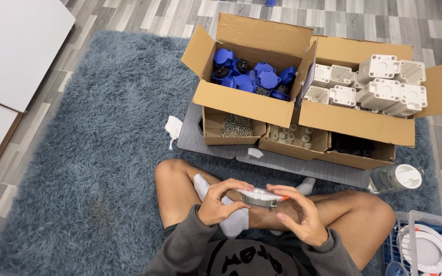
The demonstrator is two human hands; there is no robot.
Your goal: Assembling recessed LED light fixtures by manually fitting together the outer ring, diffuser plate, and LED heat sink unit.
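1. White panels [11, 48] lie flat on the grey plank floor [436, 25] at far left, beside a shaggy blue-grey rug [88, 153].
2. The person sits cross-legged on the rug. The left hand [218, 202] has its grip closed on the left edge of a round white-rimmed light fitting [260, 197], thumb on top, fingers curled underneath.
3. The fitting is held low over the crossed ankles, rim tilted slightly; a small orange part shows at its right edge.
4. The right hand [297, 214] has its grip clamped on the fitting's right side, fingers wrapped over the rim.
5. Ahead of the knees, an open carton holds blue plastic parts [254, 76]; a low tray below it holds screws [236, 125].
6. Further right, a second carton holds white square housings [379, 87].
7. A clear bottle [395, 178] lies on its side near the right knee.
8. At far right, a wire basket [410, 230] holds more round white fittings [428, 250].
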